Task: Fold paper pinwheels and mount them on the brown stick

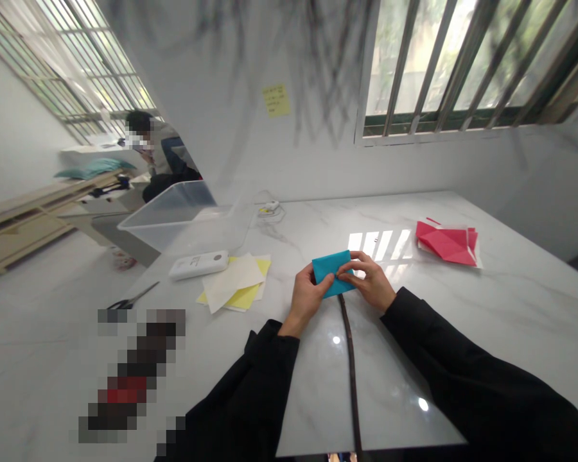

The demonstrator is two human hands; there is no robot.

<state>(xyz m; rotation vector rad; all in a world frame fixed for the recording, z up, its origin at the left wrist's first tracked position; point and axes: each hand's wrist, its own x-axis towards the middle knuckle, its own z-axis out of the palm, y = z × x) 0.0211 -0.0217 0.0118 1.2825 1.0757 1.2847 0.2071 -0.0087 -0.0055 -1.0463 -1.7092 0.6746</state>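
Observation:
A folded piece of bright blue paper (331, 264) is held up above the white marbled table. My left hand (308, 296) grips its left side, the thumb pressed on the front face. At the right side, my right hand (372, 280) has closed fingers on the paper; its thumb and fingertips pinch near the middle of the lower part. Whether anything small is between those fingertips is too hard to make out. Below the paper, a dark brown strip or cord (350, 359) runs down toward the near table edge.
Yellow and cream paper sheets (234, 282), a white oblong device (199, 265) and black scissors (132, 300) lie left. A clear plastic bin (166, 221) stands behind them. Crumpled red paper (447, 244) lies right on the table (510, 333). Another person (166, 151) sits far left.

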